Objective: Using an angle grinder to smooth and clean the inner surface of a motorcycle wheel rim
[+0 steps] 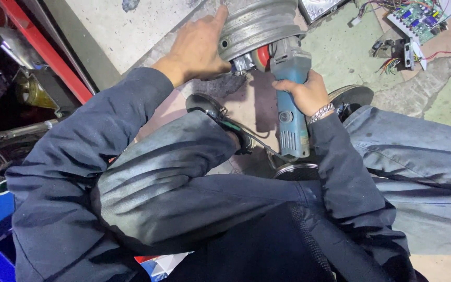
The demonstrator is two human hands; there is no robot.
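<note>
A silvery metal wheel rim (259, 23) stands on the concrete floor at the top middle. My left hand (199, 49) lies flat against its left side, fingers spread over the metal. My right hand (305, 91) grips the body of a blue angle grinder (291, 104). The grinder's reddish disc (261, 56) touches the rim's lower edge. A metal watch band sits on my right wrist. My knees in grey trousers and dark blue sleeves fill the lower view.
A green circuit board (416, 18) with coloured wires lies at the top right. Dark round discs (353, 95) rest on the floor by my knees. A red metal frame (43, 47) and a dark machine stand at the left.
</note>
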